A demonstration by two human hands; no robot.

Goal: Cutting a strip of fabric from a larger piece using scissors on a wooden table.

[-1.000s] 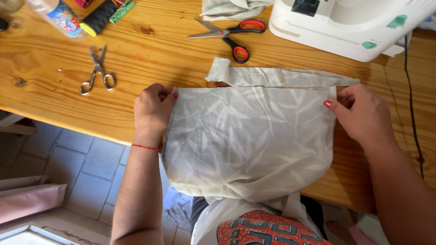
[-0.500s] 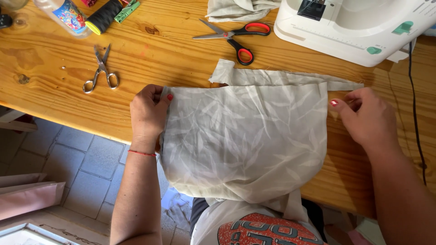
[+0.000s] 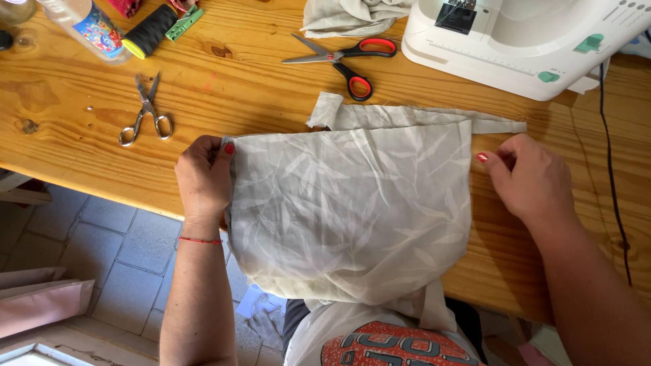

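Note:
A pale grey-green fabric piece (image 3: 352, 210) with a faint leaf print lies flat on the wooden table (image 3: 81, 142), its lower part hanging over the front edge onto my lap. My left hand (image 3: 203, 177) pinches the fabric's upper left edge between thumb and fingers. My right hand (image 3: 532, 179) rests on the table just right of the fabric's upper right corner. Its fingers are loosely curled and the thumb tip sits a little off the edge, gripping nothing. A narrow fabric strip (image 3: 407, 116) lies along the top of the piece.
Red-handled scissors (image 3: 349, 59) lie behind the fabric and small metal scissors (image 3: 144, 112) to the left. A white sewing machine (image 3: 529, 37) stands at the back right, with its black cable (image 3: 610, 169) running down the right side. A black thread spool (image 3: 149, 30), a bottle (image 3: 85, 24) and bunched cloth (image 3: 352, 15) sit at the back.
My right hand has come off the fabric's right corner and now sits just beside it. My left hand keeps its pinch on the left edge.

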